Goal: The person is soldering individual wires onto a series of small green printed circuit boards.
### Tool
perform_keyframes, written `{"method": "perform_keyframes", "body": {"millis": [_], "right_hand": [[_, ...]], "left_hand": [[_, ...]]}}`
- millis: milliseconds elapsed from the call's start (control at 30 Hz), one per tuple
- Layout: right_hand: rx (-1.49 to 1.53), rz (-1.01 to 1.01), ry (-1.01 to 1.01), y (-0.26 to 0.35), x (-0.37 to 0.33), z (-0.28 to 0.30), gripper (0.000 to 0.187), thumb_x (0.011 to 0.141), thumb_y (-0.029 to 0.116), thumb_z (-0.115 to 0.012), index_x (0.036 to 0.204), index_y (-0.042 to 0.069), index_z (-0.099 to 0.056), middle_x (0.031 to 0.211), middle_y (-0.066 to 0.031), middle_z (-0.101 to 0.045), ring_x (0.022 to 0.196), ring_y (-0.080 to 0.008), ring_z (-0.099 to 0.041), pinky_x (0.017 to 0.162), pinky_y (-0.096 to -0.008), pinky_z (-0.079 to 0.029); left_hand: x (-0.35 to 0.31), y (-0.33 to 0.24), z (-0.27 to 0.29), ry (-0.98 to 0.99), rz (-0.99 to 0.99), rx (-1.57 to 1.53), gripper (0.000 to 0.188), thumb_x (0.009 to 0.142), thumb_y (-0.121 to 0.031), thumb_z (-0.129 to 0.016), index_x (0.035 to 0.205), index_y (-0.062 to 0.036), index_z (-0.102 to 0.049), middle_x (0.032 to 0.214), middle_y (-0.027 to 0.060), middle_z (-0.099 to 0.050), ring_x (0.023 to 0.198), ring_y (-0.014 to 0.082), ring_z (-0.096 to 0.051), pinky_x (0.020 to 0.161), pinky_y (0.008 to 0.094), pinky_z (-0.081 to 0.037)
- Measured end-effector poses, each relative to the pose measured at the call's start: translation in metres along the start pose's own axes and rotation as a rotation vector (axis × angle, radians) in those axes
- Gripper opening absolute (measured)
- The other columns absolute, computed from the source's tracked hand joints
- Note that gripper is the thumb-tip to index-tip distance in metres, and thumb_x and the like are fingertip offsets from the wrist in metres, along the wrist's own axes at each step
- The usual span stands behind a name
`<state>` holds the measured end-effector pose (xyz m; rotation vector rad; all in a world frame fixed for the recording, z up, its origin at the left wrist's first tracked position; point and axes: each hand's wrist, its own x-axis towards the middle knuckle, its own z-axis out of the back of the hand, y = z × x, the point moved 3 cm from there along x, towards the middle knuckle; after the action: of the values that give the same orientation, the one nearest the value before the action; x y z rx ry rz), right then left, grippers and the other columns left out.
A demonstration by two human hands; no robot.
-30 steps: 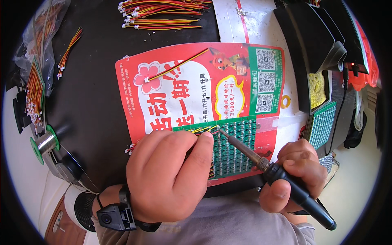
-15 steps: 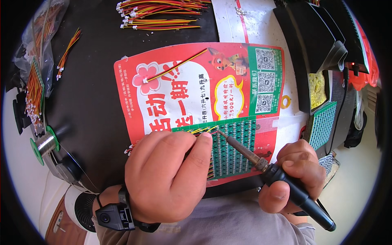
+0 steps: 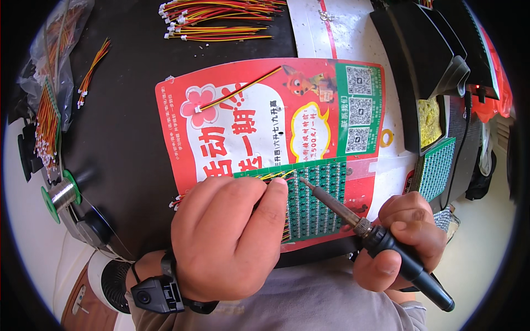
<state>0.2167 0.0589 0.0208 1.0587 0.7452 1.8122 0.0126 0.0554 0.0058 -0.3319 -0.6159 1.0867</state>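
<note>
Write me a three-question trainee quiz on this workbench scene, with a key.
1. Name the tool that the right hand holds.
2. True or false: part of the green circuit board lies over the red and white poster.
3. Where is the spool from the left hand?
A) to its left
B) to its right
C) underneath it

Key: 1. Soldering iron; 2. True; 3. A

Black wrist device (image 3: 157,294), taupe clothing (image 3: 314,300)
</note>
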Motion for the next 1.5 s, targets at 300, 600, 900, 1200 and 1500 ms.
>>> {"method": "perform_keyframes", "body": {"millis": [300, 600, 900, 1200, 1500], "right_hand": [[-0.009, -0.008, 0.035, 0.000, 0.002, -0.001, 0.042, 0.081, 0.028, -0.082, 0.097, 0.000, -0.055, 0.066, -0.0069, -0.055, 0.053, -0.0202, -0.053, 0.049, -0.0325, -0.044], [-0.002, 0.012, 0.013, -0.002, 0.000, -0.002, 0.042, 0.081, 0.029, -0.083, 0.095, 0.000, -0.056, 0.065, -0.0068, -0.055, 0.053, -0.0196, -0.053, 0.049, -0.0321, -0.044], [0.008, 0.025, -0.066, -0.001, -0.002, 0.000, 0.043, 0.082, 0.034, -0.081, 0.092, 0.000, -0.055, 0.065, -0.0057, -0.054, 0.053, -0.0188, -0.051, 0.047, -0.0317, -0.041], [0.017, 0.135, -0.301, 0.013, -0.006, 0.020, 0.045, 0.098, 0.048, -0.057, 0.102, 0.004, -0.049, 0.073, -0.0065, -0.045, 0.066, -0.0164, -0.041, 0.052, -0.0272, -0.032], [-0.137, 0.128, -0.289, 0.005, 0.004, 0.014, 0.040, 0.099, 0.043, -0.057, 0.102, 0.003, -0.050, 0.069, -0.0070, -0.048, 0.063, -0.0179, -0.047, 0.054, -0.0292, -0.038]], "left_hand": [[-0.001, -0.002, 0.001, -0.005, 0.081, -0.046, 0.032, 0.064, 0.014, -0.071, 0.095, 0.0060, -0.070, 0.079, 0.0129, -0.062, 0.062, 0.0274, -0.060, 0.055, 0.0353, -0.046], [-0.002, 0.000, 0.000, 0.003, 0.049, -0.029, 0.028, 0.067, 0.009, -0.070, 0.094, 0.0075, -0.070, 0.079, 0.0121, -0.061, 0.063, 0.0264, -0.060, 0.054, 0.0350, -0.046], [-0.001, 0.000, 0.000, -0.014, 0.030, -0.036, 0.026, 0.068, 0.003, -0.068, 0.094, 0.0075, -0.068, 0.080, 0.0114, -0.059, 0.065, 0.0264, -0.058, 0.056, 0.0357, -0.047], [0.008, 0.009, 0.013, -0.047, 0.038, -0.129, 0.024, 0.067, 0.011, -0.072, 0.089, 0.0014, -0.070, 0.081, 0.0123, -0.064, 0.068, 0.0287, -0.062, 0.060, 0.0357, -0.050], [0.023, 0.055, 0.025, -0.240, 0.250, 0.081, 0.023, 0.075, 0.009, -0.067, 0.095, -0.0013, -0.069, 0.088, 0.0147, -0.068, 0.079, 0.0344, -0.064, 0.070, 0.0413, -0.052]]}}
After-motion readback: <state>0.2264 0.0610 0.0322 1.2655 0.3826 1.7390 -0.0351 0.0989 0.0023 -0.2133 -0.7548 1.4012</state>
